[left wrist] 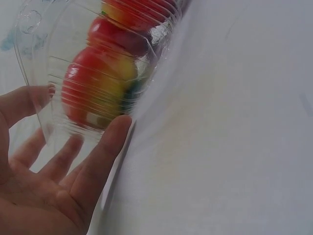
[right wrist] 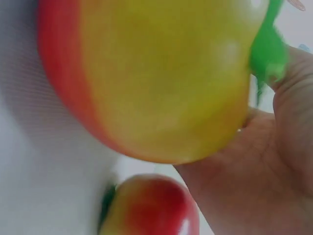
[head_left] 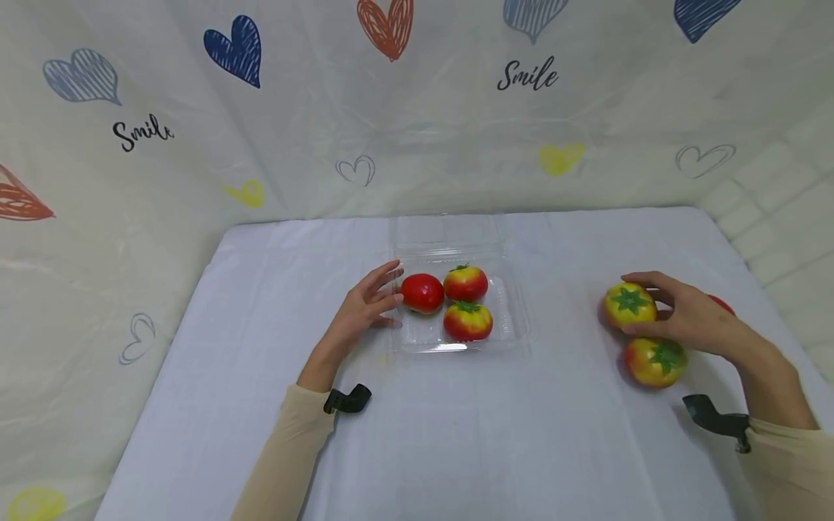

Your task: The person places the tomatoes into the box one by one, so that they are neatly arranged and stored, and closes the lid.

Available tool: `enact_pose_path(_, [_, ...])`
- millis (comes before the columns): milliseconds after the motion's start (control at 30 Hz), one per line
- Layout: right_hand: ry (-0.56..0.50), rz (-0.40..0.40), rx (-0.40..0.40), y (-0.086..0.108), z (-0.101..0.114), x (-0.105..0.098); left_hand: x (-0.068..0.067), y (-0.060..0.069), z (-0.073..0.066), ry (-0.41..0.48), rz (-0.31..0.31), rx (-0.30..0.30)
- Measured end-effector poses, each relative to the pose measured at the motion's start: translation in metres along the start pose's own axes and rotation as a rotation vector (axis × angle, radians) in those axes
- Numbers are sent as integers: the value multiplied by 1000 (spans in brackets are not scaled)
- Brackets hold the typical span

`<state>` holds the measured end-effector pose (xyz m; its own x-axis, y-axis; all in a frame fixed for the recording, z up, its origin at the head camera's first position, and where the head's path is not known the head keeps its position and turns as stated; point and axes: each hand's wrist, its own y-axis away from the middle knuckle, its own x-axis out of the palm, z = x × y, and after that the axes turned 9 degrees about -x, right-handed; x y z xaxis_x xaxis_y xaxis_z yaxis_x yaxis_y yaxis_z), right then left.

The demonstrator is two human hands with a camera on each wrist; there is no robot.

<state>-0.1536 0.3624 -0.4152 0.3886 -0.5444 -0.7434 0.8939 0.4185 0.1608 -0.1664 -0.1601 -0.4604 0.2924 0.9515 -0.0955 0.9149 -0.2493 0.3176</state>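
Pick-up stage, by look: right hand [head_left: 700, 316] pinching yellow-red tomato [head_left: 628, 305], lift-off unclear; left hand [head_left: 360, 307] spread at clamshell [head_left: 449, 347]. Next wants steady carry.

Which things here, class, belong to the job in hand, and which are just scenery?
In the job: right hand, held tomato, left hand, box, boxed tomatoes, loose tomato, red one mostly hidden.
Just scenery: cloth, backdrop, wrist pieces.

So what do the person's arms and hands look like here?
The left hand and right hand are bare. Left sleeve and right sleeve are plain beige, reaching the wrists. A curved black piece sticks out at each cuff.
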Motion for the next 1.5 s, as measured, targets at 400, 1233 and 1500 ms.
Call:
enact_pose_path(400, [-53, -146, -29, -5, 16, 12, -4, 2, 1, 5, 7, -14])
enact_pose_path(1233, [-146, -214, -132, -25, 60, 33, -1, 0, -1, 1, 15, -5])
enact_pose_path(1500, [-149, -261, -229, -31, 73, 45, -1, 0, 1, 8, 12, -2])
